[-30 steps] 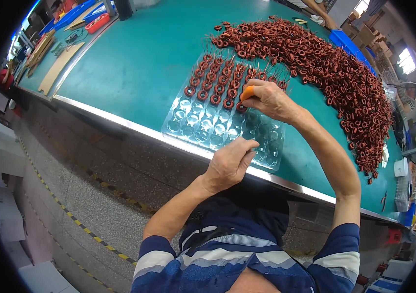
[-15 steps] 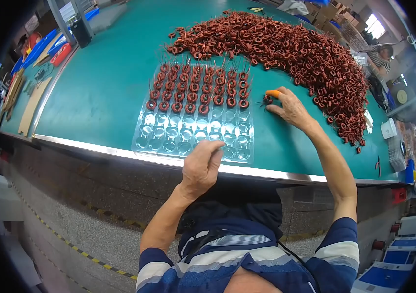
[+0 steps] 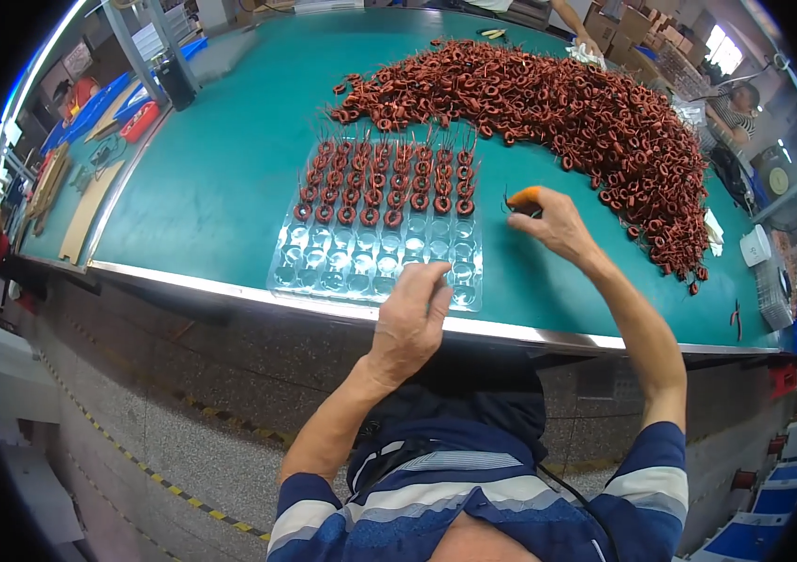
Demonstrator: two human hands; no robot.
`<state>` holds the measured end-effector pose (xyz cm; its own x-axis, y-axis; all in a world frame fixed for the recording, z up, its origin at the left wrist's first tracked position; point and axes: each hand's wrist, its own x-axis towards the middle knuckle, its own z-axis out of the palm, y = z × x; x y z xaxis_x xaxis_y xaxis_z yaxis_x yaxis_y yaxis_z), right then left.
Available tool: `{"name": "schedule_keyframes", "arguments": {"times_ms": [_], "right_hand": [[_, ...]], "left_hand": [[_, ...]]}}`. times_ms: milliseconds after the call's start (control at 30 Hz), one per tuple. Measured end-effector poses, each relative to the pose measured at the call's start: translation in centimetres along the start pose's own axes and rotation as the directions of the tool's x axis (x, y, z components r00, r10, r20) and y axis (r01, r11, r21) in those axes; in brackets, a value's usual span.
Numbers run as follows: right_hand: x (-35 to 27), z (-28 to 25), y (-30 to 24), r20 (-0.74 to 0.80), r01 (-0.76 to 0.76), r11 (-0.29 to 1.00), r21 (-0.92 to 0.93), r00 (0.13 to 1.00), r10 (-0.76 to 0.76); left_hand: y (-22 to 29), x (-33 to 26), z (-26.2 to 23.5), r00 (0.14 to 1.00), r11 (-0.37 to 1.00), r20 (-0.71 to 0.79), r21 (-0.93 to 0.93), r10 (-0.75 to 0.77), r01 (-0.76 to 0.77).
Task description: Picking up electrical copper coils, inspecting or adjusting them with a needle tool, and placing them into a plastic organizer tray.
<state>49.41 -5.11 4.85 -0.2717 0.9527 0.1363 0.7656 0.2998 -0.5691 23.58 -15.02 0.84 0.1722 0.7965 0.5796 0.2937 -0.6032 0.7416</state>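
A clear plastic tray with round pockets lies at the table's front edge. Red-brown wire-wound ring coils, leads upward, fill its far rows, while the near pockets hold none. Over the tray's near right part is my left hand, fingers curled toward the thumb; whatever they may hold is hidden. Right of the tray, my right hand, with an orange cover on a finger, pinches a coil just above the table. Its thin dark leads show at the fingertips, and the fingers hide most of its ring.
A large heap of loose coils curves across the green table from the back to the right. Pliers lie at the right edge, near a white box. Another person's hand is behind the heap.
My right hand has moved slightly with the coil, which is now more hidden by the fingers. My left hand has shifted right over the tray. Another person's arm has appeared at the back.
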Motion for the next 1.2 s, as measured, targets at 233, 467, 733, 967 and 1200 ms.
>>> {"name": "schedule_keyframes", "arguments": {"times_ms": [233,467,733,967,1200], "right_hand": [[-5.1,4.8,-6.9,-0.031,-0.054,0.6,0.798,0.991,0.13],[-6.9,4.5,-7.0,-0.28,0.005,0.821,0.571,0.941,0.189],[-7.2,4.1,-8.3,-0.312,0.213,0.871,0.443,0.947,-0.073],[-8.2,3.6,-8.5,-0.414,0.201,0.906,0.373,0.91,-0.031],[-9.6,4.8,-12.0,-0.542,0.418,0.805,-0.421,0.596,-0.593]], "left_hand": [[0.4,1.6,4.4,0.994,0.993,0.022,0.035,0.111,-0.112],[-0.3,1.1,2.5,0.998,0.984,0.031,-0.166,-0.06,0.065],[1.3,0.7,1.4,0.921,0.909,0.349,-0.306,-0.171,0.284],[2.9,0.6,1.9,0.987,0.972,0.147,-0.233,0.062,-0.026],[1.1,1.1,3.0,0.997,0.992,-0.076,-0.121,0.015,-0.024]]}}
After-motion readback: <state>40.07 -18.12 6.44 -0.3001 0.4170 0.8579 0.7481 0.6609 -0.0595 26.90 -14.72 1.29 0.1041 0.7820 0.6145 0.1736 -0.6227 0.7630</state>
